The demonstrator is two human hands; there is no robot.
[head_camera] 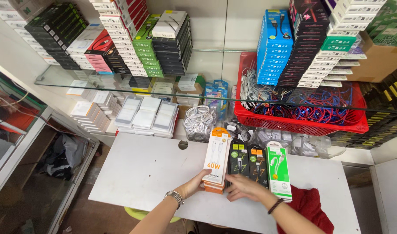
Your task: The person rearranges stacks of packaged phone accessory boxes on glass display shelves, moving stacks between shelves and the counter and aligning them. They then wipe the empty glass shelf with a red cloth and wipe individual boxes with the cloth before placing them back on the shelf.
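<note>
On white table, left hand cupping boxes, right hand flat

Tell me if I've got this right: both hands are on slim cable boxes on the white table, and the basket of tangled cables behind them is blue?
Nearly. The head view shows the basket is red, not blue. Both the left hand and right hand rest on the cable boxes on the white table.
</note>
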